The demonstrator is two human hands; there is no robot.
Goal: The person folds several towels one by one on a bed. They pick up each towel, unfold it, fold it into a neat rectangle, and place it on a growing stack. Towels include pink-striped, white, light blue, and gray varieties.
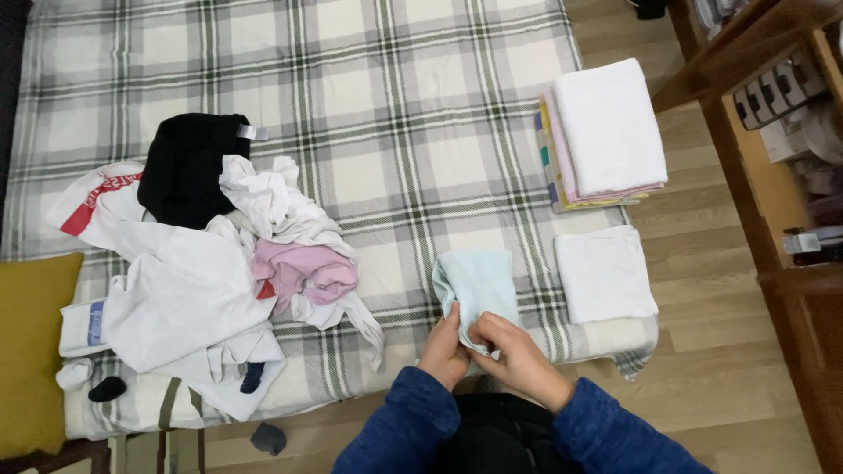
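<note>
A small pale blue cloth (479, 281) lies on the plaid bed cover (386, 114) near the front edge. Both my hands pinch its near end. My left hand (444, 348) grips the cloth's left corner, and my right hand (514, 351) holds the fold beside it, the two hands touching. The far part of the cloth rests flat on the bed. My sleeves are dark blue.
A heap of unfolded clothes (202, 254), white, black and pink, covers the bed's left part. A folded white towel (604, 274) lies right of the cloth, and a stack of folded towels (604, 132) behind it. A mustard cushion (31, 351) sits at far left, wooden shelves (781, 149) at right.
</note>
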